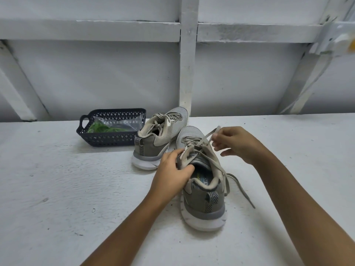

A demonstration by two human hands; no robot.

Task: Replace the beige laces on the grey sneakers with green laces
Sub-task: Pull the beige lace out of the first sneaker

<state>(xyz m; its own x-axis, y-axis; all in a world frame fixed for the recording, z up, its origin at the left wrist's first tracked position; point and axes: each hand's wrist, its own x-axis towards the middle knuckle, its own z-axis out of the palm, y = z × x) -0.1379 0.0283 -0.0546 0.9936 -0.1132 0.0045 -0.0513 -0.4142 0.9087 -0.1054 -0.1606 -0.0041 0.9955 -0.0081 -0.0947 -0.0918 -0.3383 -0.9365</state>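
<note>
Two grey sneakers stand on a white table. The near sneaker [203, 196] points away from me, its beige lace [236, 186] loosened and trailing off to the right. My left hand [172, 173] grips the tongue and collar of this sneaker. My right hand [236, 144] pinches a loop of the beige lace above the eyelets, pulling it up. The far sneaker [159, 135] sits behind, still laced in beige. Green laces [99, 128] lie in a clear bag inside a dark basket [107, 139].
The white table [57, 189] runs wide on both sides, with a step in its surface near the basket. A white panelled wall with beams [187, 54] rises right behind the sneakers.
</note>
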